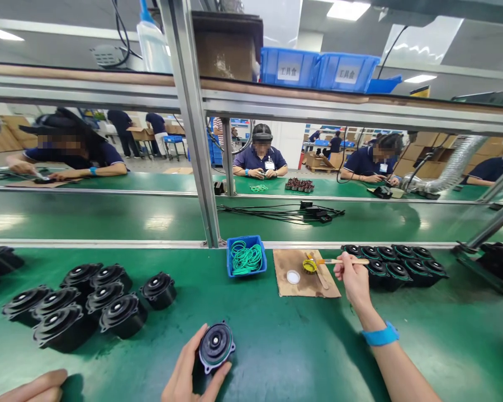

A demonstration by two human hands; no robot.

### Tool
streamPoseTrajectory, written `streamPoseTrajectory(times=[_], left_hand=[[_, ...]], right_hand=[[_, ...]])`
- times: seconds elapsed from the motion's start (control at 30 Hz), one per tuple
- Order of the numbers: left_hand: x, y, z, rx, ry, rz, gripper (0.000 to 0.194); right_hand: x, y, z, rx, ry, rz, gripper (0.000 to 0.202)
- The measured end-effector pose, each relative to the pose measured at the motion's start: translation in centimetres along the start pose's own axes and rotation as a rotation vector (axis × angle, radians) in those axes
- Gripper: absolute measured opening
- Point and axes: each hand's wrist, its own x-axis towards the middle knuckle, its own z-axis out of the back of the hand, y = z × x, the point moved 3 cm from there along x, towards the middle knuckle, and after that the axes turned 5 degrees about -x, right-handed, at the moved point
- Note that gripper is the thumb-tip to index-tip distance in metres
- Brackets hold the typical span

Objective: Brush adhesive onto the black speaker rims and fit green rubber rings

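Observation:
My left hand (188, 371) is closed around the side of a round black motor housing (216, 341), tilted with its ringed face up; a green ring runs along its rim. In my right hand (352, 279) a small wooden-handled brush (337, 261) is pinched, its bristle end pointing left beside a small pot of yellow paste (309, 266). The pot stands on a stained piece of cardboard (285, 286), with a white round lid (293, 277) and a flat wooden stick (321, 277) on it. Whether the bristles touch the pot I cannot tell.
Black housings stand in a group (58, 326) at left and in rows (396, 273) at right. A blue bin (246, 273) holds green rings. Another person's hand (42, 385) rests at lower left. A metal post (197, 123) rises behind the bin; co-workers sit across the green conveyor.

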Motion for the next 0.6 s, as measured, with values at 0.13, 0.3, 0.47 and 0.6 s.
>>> streamPoseTrajectory(times=[0.13,0.3,0.47,0.6], left_hand=[[0.1,-0.4,0.4,-0.026,0.015,-0.102,0.051],[-0.2,-0.6,0.4,-0.029,0.047,-0.105,0.062],[-0.4,-0.5,0.2,-0.030,0.077,-0.058,0.066],[-0.3,-0.9,0.3,-0.041,0.073,-0.066,0.064]], right_hand=[[-2.4,2.6,-2.3,0.163,0.170,-0.066,0.059],[-8.1,4.9,-6.6,0.296,0.526,-0.299,0.050],[-13.9,5.2,-10.0,0.272,0.832,-0.472,0.049],[-16.0,4.5,-11.7,0.214,0.957,-0.478,0.053]])
